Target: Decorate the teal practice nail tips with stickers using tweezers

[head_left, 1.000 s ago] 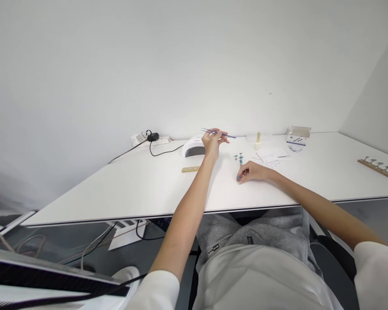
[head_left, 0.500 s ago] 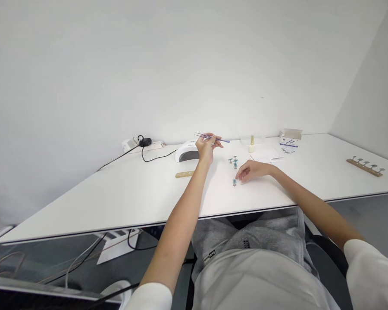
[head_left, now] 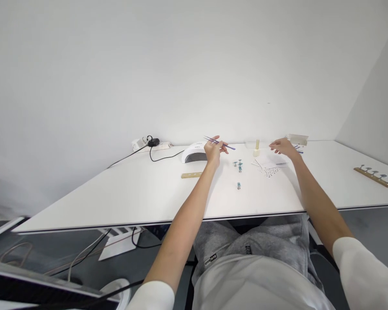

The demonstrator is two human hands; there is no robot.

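Note:
Purple tweezers [head_left: 230, 147] are held in my left hand [head_left: 214, 151], raised above the table beside the white nail lamp, with their thin tips pointing left. My right hand [head_left: 283, 147] hovers over thin sheets with small dark marks [head_left: 269, 172], its fingers loosely bent and apart, and I see nothing in them. One teal nail tip on a small stand [head_left: 239, 185] sits alone near the front. Behind it, several more teal nail tips [head_left: 240, 169] stand in a cluster between my hands.
The white nail lamp [head_left: 192, 150] and a wooden strip [head_left: 190, 175] lie by my left forearm. A pale bottle with a gold cap [head_left: 256, 149] stands at the back. An opened box [head_left: 298, 139] is behind my right hand. A strip with several metal stands [head_left: 373, 175] lies far right.
My right hand has left the lone nail tip and moved up and right, over the sheets. My left hand still holds the tweezers in nearly the same place. The view has shifted slightly.

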